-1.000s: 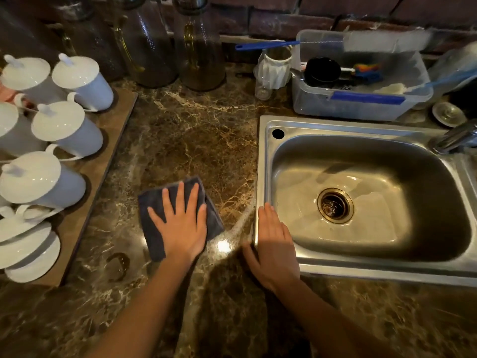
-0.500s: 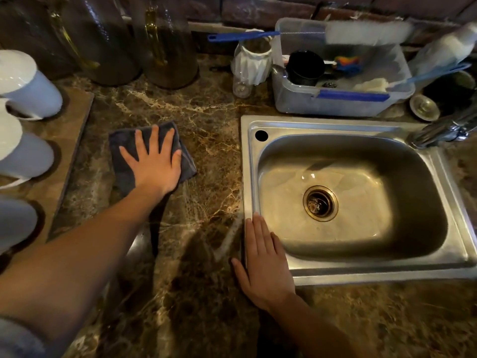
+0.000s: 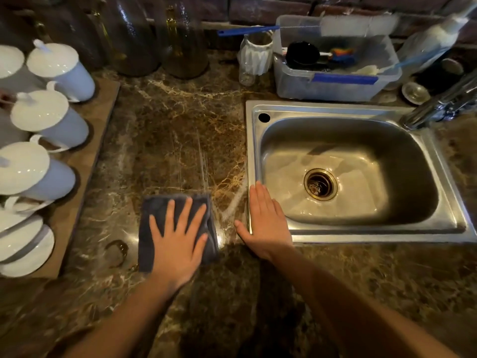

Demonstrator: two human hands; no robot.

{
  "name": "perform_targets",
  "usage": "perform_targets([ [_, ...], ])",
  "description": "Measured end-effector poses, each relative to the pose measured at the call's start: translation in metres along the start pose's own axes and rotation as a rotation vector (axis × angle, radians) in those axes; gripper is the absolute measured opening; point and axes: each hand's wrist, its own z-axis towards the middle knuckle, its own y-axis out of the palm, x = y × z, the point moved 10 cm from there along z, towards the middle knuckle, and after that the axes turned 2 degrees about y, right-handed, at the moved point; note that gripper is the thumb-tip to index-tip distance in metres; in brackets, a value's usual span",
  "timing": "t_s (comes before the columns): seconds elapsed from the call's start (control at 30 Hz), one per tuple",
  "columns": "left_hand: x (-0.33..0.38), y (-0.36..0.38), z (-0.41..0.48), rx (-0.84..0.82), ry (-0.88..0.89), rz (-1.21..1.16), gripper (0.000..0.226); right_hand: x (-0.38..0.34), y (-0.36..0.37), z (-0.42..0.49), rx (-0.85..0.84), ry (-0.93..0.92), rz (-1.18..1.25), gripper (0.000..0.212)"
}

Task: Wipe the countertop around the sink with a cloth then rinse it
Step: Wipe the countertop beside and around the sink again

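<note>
The left hand (image 3: 178,241) lies flat, fingers spread, pressing a dark, soft folded cloth (image 3: 160,215) onto the veined brown marble counter (image 3: 167,130), left of the sink (image 3: 361,236). The right hand (image 3: 265,223) rests open and empty on the steel sink's near-left rim. Farther off, a clear plastic tub (image 3: 330,86) holds a black cup (image 3: 302,52) and brushes.

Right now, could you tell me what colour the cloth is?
Dark grey-blue cloth, clearest in the head view.
</note>
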Motion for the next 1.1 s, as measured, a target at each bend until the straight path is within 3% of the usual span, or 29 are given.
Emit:
perform_targets([
  [0.13, 0.014, 0.023, -0.05, -0.056, -0.099, 0.005, 0.061, 0.005, -0.002, -0.018, -0.044, -0.089, -0.051, 0.088],
  [0.3, 0.012, 0.02, -0.029, -0.066, -0.137, -0.029, 0.058, 0.031, -0.001, -0.054, -0.045, -0.173, -0.147, 0.087],
  [0.5, 0.019, -0.016, 0.072, 0.047, -0.09, -0.058, 0.055, 0.034, 0.005, -0.052, -0.048, -0.155, -0.112, 0.08],
  [0.73, -0.034, -0.056, 0.23, 0.058, -0.215, -0.126, 0.05, 0.036, 0.002, -0.052, 0.0, -0.153, -0.063, 0.078],
  [0.9, -0.026, -0.058, 0.268, 0.006, -0.106, -0.059, 0.048, 0.038, 0.003, -0.05, 0.004, -0.158, -0.056, 0.075],
  [1.1, 0.033, -0.045, 0.222, 0.003, 0.163, 0.018, 0.05, 0.035, 0.002, -0.052, -0.007, -0.152, -0.043, 0.073],
])
